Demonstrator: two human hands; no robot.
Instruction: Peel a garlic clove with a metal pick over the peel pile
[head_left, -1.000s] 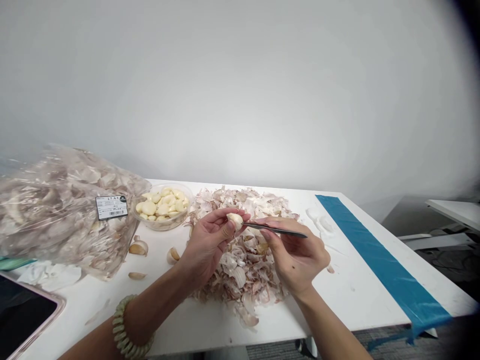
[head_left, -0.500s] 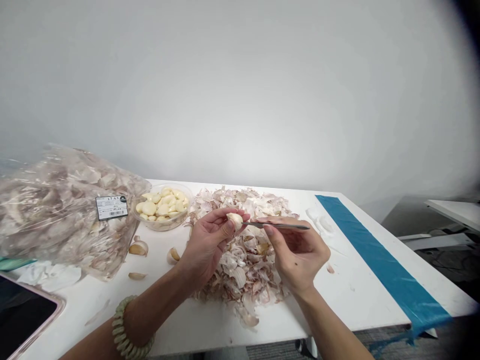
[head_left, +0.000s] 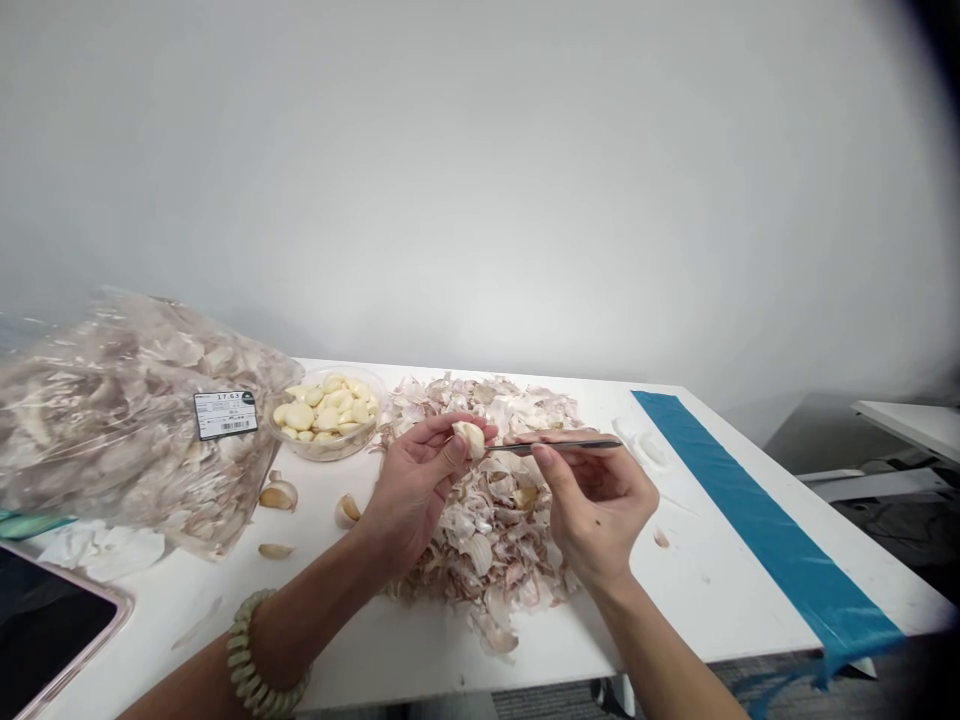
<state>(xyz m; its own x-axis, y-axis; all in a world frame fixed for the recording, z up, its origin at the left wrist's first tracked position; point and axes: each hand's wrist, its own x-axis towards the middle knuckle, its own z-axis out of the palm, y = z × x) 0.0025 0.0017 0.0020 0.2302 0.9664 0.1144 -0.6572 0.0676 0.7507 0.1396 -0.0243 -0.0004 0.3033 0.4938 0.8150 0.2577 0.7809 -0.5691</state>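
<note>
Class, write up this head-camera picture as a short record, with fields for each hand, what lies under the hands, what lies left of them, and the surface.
left hand: holds a garlic clove in its fingers
right hand: pinches a slim metal tool, its end beside the clove
under the hands: heap of garlic skins
left of the heap: clear plastic tub of peeled cloves; clear bag of skins; unpeeled clove
surface: white table with blue tape
</note>
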